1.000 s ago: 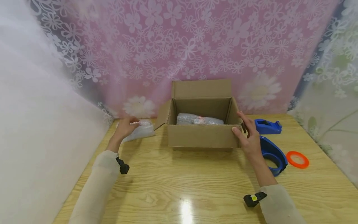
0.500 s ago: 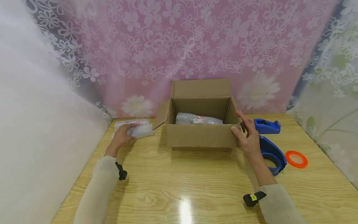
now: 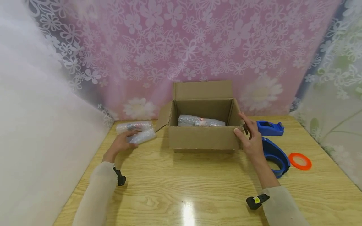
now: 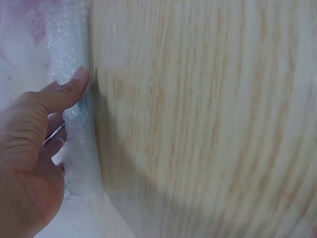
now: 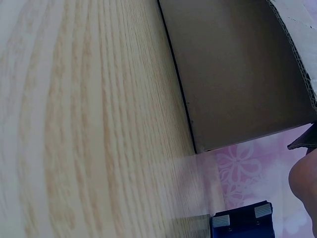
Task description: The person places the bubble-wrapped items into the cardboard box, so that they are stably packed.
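At the table's left back lie two bubble-wrapped bundles, a nearer bubble-wrapped bundle (image 3: pixel 145 136) and a farther one behind it. My left hand (image 3: pixel 121 142) grips the nearer bundle; in the left wrist view the thumb (image 4: pixel 72 94) lies across the bubble wrap (image 4: pixel 79 144), with the other fingers partly hidden behind it. An open cardboard box (image 3: pixel 205 138) stands at the back middle, with another bubble-wrapped bundle (image 3: pixel 189 120) inside. My right hand (image 3: pixel 253 141) holds the box's right front corner, thumb on the front face and fingers along the right side.
Right of the box are a small blue tape dispenser (image 3: pixel 270 128), a larger blue tape dispenser (image 3: pixel 275 157) and an orange-red roll of tape (image 3: pixel 300 161). One box flap (image 3: pixel 164 116) sticks out left, close to the bundles. A flowered curtain (image 3: pixel 198 56) hangs behind the table.
My left hand has come down from above the bundles and toward me, and now grips the nearer bundle, which sits apart from the farther one. My right hand stays at the box corner.
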Demonstrator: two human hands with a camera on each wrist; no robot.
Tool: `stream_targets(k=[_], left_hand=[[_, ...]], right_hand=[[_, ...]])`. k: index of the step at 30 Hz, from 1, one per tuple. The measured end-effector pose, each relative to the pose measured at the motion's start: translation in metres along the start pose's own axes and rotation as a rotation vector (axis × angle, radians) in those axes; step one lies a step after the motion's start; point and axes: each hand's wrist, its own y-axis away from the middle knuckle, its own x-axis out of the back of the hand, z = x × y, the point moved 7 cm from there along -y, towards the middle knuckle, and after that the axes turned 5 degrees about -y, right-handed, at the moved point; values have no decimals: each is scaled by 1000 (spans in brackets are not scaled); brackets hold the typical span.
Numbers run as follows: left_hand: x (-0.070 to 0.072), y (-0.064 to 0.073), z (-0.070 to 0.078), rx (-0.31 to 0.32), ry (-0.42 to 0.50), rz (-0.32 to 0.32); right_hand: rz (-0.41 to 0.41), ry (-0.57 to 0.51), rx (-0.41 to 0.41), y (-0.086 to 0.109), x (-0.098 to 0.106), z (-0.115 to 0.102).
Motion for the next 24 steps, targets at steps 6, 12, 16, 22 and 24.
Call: stream_targets(k=[6, 12, 16, 22, 24], left_hand=[[2, 6, -7, 91, 41, -19], [12, 10, -8, 119, 22, -35], [27, 11, -7, 128, 25, -31], [59, 11, 1, 150, 44, -4], [71, 10, 9, 136, 47, 24]], right_hand=[[-13, 1, -5, 2, -2, 0], [-6, 19, -3, 2, -1, 1], [-8, 33, -4, 1, 0, 1], [-12, 30, -21, 1, 0, 0], [-11, 33, -24, 1, 0, 0]])
